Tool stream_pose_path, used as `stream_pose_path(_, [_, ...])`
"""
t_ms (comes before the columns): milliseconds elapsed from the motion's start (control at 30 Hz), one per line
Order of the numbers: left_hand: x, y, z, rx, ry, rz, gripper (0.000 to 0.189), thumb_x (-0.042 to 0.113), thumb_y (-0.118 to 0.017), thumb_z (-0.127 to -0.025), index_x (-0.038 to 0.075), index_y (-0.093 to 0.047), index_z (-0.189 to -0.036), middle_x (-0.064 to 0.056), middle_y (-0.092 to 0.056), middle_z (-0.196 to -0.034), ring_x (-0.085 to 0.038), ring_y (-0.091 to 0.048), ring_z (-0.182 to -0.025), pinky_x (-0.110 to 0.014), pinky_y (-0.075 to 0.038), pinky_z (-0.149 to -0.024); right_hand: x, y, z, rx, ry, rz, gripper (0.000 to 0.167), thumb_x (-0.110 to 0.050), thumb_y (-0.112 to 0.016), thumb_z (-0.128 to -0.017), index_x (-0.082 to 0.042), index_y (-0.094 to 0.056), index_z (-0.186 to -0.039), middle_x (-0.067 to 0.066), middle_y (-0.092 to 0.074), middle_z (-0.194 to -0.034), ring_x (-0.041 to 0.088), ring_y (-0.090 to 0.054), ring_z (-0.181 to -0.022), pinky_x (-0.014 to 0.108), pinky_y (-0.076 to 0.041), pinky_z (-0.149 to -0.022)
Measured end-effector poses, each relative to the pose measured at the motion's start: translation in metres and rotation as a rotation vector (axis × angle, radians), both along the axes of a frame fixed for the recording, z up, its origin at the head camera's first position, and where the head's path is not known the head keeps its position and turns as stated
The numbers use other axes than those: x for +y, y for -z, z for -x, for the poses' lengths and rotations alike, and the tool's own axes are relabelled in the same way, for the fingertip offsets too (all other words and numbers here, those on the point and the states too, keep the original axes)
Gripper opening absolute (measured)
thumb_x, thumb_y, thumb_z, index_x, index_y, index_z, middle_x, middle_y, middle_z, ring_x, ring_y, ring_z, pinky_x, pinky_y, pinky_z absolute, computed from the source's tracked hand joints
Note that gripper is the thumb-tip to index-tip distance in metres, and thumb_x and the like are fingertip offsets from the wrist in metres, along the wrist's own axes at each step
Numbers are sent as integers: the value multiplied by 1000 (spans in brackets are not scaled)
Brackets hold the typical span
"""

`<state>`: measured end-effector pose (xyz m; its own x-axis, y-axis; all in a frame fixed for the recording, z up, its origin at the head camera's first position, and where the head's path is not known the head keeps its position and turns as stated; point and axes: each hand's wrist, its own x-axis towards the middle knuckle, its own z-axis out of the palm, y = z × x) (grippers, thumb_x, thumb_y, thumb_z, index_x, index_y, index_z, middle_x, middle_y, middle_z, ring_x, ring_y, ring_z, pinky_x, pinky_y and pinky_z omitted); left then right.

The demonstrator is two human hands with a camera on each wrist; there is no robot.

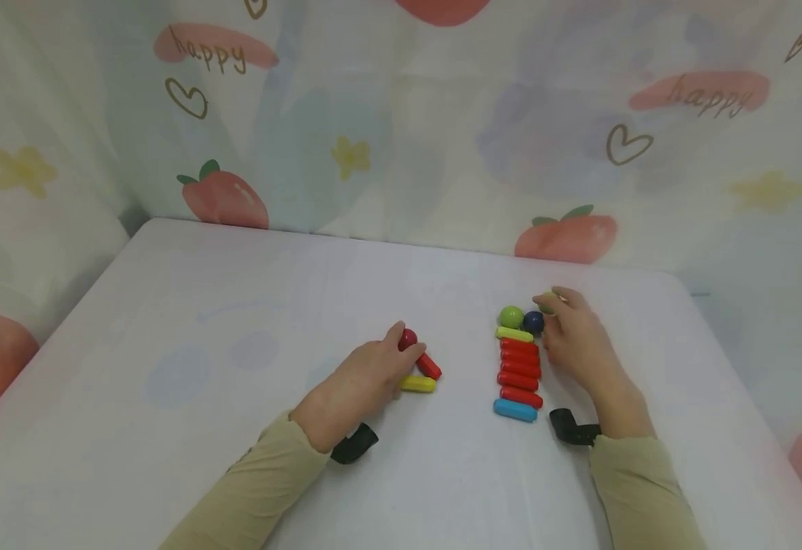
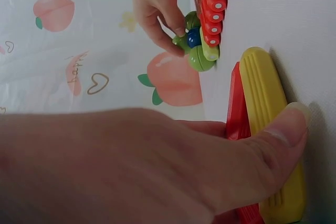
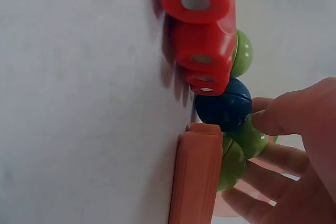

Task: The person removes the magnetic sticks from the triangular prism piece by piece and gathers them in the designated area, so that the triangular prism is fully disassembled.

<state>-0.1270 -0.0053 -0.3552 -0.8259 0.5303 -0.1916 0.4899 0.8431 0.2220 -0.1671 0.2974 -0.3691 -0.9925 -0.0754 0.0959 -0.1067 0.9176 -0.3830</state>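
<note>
My left hand (image 1: 363, 374) pinches a red ball (image 1: 408, 338) between thumb and fingers. Beside it lie a red rod (image 1: 429, 365) and a ridged yellow rod (image 2: 265, 93), which the thumb overlaps in the left wrist view. My right hand (image 1: 580, 340) holds a light green ball (image 1: 548, 302) at the far end of a row of rods. Touching that row are a green ball (image 1: 511, 316) and a dark blue ball (image 3: 224, 106). The row runs from a yellow-green rod (image 1: 514, 334) through several red rods (image 1: 520, 368) to a blue rod (image 1: 515, 410).
A salmon-coloured rod (image 3: 197, 177) stands close to the right hand, hidden in the head view. Black curved objects (image 1: 355, 444) sit by both wrists. The white table (image 1: 236, 305) ends at a patterned curtain (image 1: 428, 153) behind and to the sides.
</note>
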Motion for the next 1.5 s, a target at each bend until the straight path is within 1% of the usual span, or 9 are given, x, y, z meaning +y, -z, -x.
stream_pose_path(200, [0, 0, 0, 1, 0, -3, 68, 14, -77, -86, 17, -46, -146, -18, -37, -155, -26, -68, -104, -30, -57, -92, 2, 4, 1, -97, -15, -15, 47, 1, -45, -96, 1, -45, -143, 30, -28, -154, 51, -32, -138, 63, -40, -106])
stream_pose_path(400, [0, 0, -1, -5, -1, -8, 68, 14, -77, -86, 17, -46, -146, -18, -37, -155, -26, -68, -103, -30, -57, -91, 2, 5, 1, -132, -36, -9, 49, 2, -45, -96, 1, -42, -145, 32, -28, -154, 52, -30, -139, 64, -38, -107])
stream_pose_path(700, [-1, 0, -1, -18, -9, -13, 67, 14, -77, -86, 17, -46, -146, -18, -37, -155, -26, -68, -101, -31, -57, -91, 3, -6, -5, -74, -32, 12, 56, 3, -51, -90, 0, -42, -146, 30, -25, -156, 52, -28, -139, 66, -41, -103])
stream_pose_path(800, [-1, 0, -1, -51, -20, -16, 70, 14, -77, -87, 17, -44, -148, -17, -35, -157, -26, -67, -101, -31, -57, -91, 5, -15, -10, -39, -17, 46, 56, 2, -50, -92, -1, -41, -147, 29, -25, -156, 51, -28, -139, 68, -41, -101])
stream_pose_path(967, [-3, -2, 3, -113, -44, -14, 78, 14, -76, -87, 17, -35, -153, -13, -30, -160, -22, -66, -100, -29, -56, -88, 3, -31, -17, 71, -21, 89, 47, 2, -47, -96, -1, -44, -143, 29, -31, -152, 50, -33, -136, 70, -40, -100])
stream_pose_path(1100, [-7, -4, 5, -134, -63, -1, 79, 15, -76, -87, 19, -33, -154, -11, -30, -161, -23, -62, -115, -33, -56, -91, -6, -36, -22, 120, -66, 110, 45, 2, -49, -96, 0, -47, -140, 27, -35, -149, 48, -36, -134, 68, -42, -99])
stream_pose_path(1233, [-11, -8, 6, -76, -64, 21, 75, 16, -77, -86, 23, -39, -150, -9, -45, -149, -26, -58, -120, -40, -56, -89, -20, -37, -24, 152, -120, 118, 44, 3, -52, -95, -1, -49, -138, 25, -38, -147, 44, -40, -131, 63, -49, -94])
stream_pose_path(1333, [-14, -10, 5, -31, -58, 21, 71, 16, -78, -86, 24, -42, -147, -8, -56, -131, -23, -60, -106, -37, -57, -83, -28, -37, -25, 166, -166, 121, 43, 3, -54, -94, -1, -51, -137, 24, -41, -145, 43, -43, -128, 60, -52, -91])
stream_pose_path(1500, [-12, -10, 4, -32, -43, 7, 72, 19, -81, -84, 21, -44, -146, -8, -60, -112, -19, -58, -89, -30, -56, -77, -40, -33, -28, 156, -233, 111, 39, 3, -56, -94, -2, -54, -133, 22, -45, -142, 40, -47, -126, 57, -53, -93])
